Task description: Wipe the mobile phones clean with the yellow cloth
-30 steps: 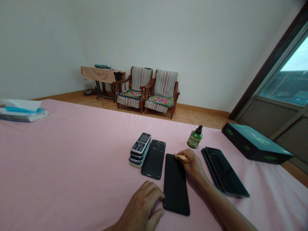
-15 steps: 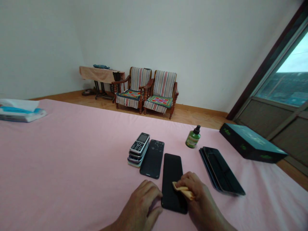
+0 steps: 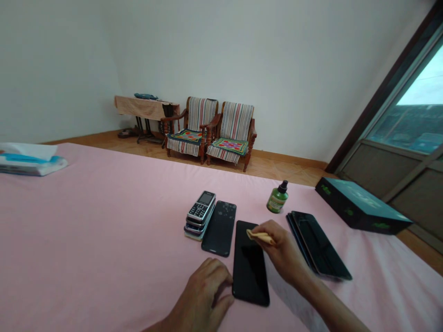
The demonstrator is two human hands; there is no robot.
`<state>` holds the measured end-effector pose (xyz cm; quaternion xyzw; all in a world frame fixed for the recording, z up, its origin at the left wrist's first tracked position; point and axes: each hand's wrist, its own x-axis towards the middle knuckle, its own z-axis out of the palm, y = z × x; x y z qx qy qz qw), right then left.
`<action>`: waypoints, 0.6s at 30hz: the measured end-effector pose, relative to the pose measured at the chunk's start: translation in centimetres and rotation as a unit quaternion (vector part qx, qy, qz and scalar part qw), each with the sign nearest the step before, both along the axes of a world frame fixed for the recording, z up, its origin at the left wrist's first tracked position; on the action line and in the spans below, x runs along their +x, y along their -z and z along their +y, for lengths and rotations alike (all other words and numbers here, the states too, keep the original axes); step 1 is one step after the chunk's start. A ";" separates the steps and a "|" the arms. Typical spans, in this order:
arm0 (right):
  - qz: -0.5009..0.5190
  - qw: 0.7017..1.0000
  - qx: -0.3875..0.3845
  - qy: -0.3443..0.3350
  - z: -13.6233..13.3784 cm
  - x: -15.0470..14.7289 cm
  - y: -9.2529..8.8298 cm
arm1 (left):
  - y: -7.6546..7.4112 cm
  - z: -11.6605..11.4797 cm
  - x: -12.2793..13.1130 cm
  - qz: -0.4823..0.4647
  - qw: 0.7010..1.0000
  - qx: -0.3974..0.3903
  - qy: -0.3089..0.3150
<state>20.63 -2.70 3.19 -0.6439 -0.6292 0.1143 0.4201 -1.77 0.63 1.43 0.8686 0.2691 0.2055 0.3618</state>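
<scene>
A black smartphone (image 3: 252, 272) lies face up on the pink cloth in front of me. My right hand (image 3: 277, 246) pinches a folded yellow cloth (image 3: 262, 236) against the upper part of its screen. At the phone's lower left edge, my left hand (image 3: 206, 293) rests with thumb and fingers apart, the tips touching that edge. Just left of it lies a second dark smartphone (image 3: 219, 230) with spots or droplets near its top. Beside that one stands a stack of phones, topped by a silver-black keypad phone (image 3: 202, 205).
A green spray bottle (image 3: 277, 197) stands behind the phones. To the right lie stacked dark smartphones (image 3: 321, 244) and a black-and-teal box (image 3: 362, 205). A tissue pack (image 3: 31, 163) sits at the far left. Two wooden chairs (image 3: 228, 145) stand beyond the bed-like pink surface (image 3: 121, 230).
My right hand has slid the yellow cloth up the screen, from the phone's middle toward its top. My left hand stays at the phone's edge.
</scene>
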 end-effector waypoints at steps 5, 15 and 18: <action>-0.032 0.999 0.017 0.009 5.5 1.0 2.4 | 0.6 0.1 0.0 -0.008 1.000 0.000 -0.006; -0.067 0.996 -0.003 -0.054 4.8 0.0 3.2 | 0.5 0.1 0.0 -0.013 1.000 -0.006 -0.008; -0.067 0.995 -0.009 -0.075 3.0 -0.9 2.6 | 0.6 0.1 0.0 -0.016 1.000 -0.008 -0.014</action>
